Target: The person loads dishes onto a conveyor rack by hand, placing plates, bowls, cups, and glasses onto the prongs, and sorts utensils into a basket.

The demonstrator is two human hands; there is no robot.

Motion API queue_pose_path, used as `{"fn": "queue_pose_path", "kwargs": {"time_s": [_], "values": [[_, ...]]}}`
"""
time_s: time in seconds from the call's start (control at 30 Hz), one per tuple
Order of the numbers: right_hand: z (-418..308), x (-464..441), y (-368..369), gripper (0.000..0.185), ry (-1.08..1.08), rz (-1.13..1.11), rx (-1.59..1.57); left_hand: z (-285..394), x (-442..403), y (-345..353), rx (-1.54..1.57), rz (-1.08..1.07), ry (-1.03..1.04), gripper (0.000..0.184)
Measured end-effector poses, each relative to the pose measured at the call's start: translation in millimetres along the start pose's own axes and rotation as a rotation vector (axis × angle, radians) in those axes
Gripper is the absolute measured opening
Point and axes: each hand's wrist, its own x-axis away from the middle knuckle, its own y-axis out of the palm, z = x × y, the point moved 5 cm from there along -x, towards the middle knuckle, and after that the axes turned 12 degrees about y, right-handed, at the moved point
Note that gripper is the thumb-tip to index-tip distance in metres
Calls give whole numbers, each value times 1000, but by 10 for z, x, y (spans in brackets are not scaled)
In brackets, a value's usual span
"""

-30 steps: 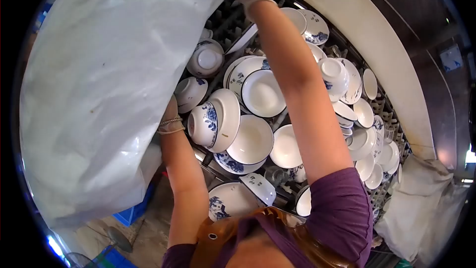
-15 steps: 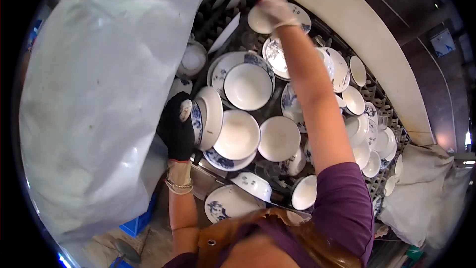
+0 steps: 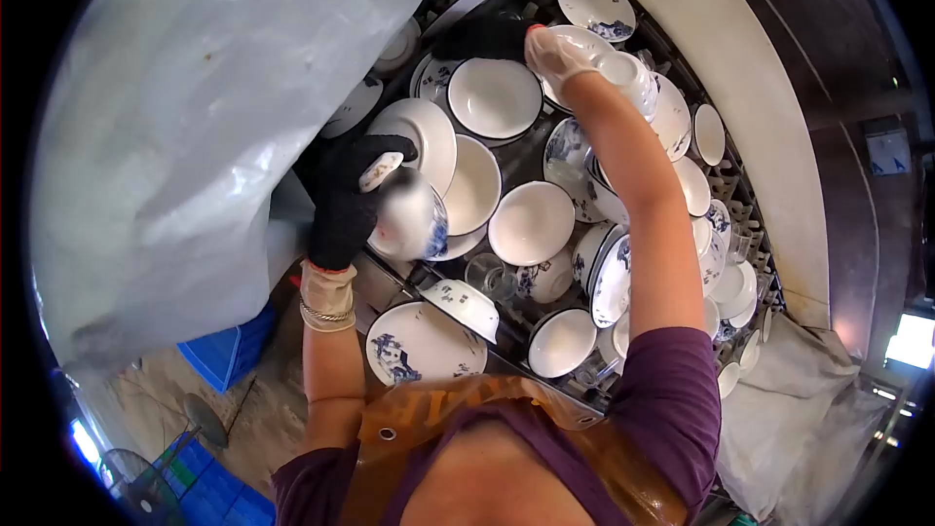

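Note:
Both hands wear black gloves with clear plastic gloves at the wrists. My left hand [image 3: 349, 197] is closed round a small patterned spoon [image 3: 380, 170] and a blurred blue-and-white bowl [image 3: 409, 219], tilted beside a white plate [image 3: 421, 141]. Farther up, my right hand [image 3: 516, 42] reaches across the top of a white bowl [image 3: 495, 99], below a tilted plate [image 3: 466, 15]; its fingertips are hard to make out against the dark rack, and whether it grips anything is unclear. An upright white bowl [image 3: 532, 223] stands between the hands and my body.
Many bowls and plates lie over a dark pegged rack [image 3: 745, 200]. A glass [image 3: 490, 276], an angular bowl [image 3: 462, 308] and an oval plate [image 3: 426, 343] are near my apron. A plastic sheet [image 3: 195, 136] hangs at the left, above a blue crate [image 3: 229, 346].
My right hand has come down and left from the far plates to the white bowl. The blue-and-white bowl by my left hand has tilted and moved toward me. The view has shifted.

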Motion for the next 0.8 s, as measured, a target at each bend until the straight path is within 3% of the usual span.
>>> {"fn": "queue_pose_path", "kwargs": {"time_s": [0.03,0.13,0.23,0.3,0.37,0.43,0.5,0.63,0.73,0.8], "values": [[-105,116,-166,42,82,-56,-46,-20,32,24,-7,-7,-4,19],[-281,274,-517,44,100,-162,-225,-284,229,-124,-850,142,90,20],[-538,385,-945,46,67,-292,-415,-307,313,-152,-707,235,-70,22],[-718,449,-1130,47,48,-399,-522,-138,308,-83,-1084,74,291,21],[-919,519,-1340,48,47,-497,-592,31,136,-17,-291,105,-37,27],[-1064,608,-1438,49,45,-622,-627,343,30,393,-369,-9,32,24],[-1176,703,-1268,53,-279,-842,-817,470,-47,571,-164,-55,96,24],[-1294,1199,-1575,49,-375,-847,-356,692,-42,1084,72,-151,132,27],[-1299,1842,-1385,49,-198,-1092,-187,533,104,1593,103,-244,113,22],[-940,2598,-1341,52,383,-1034,-416,435,206,2074,169,-298,169,23]]}}
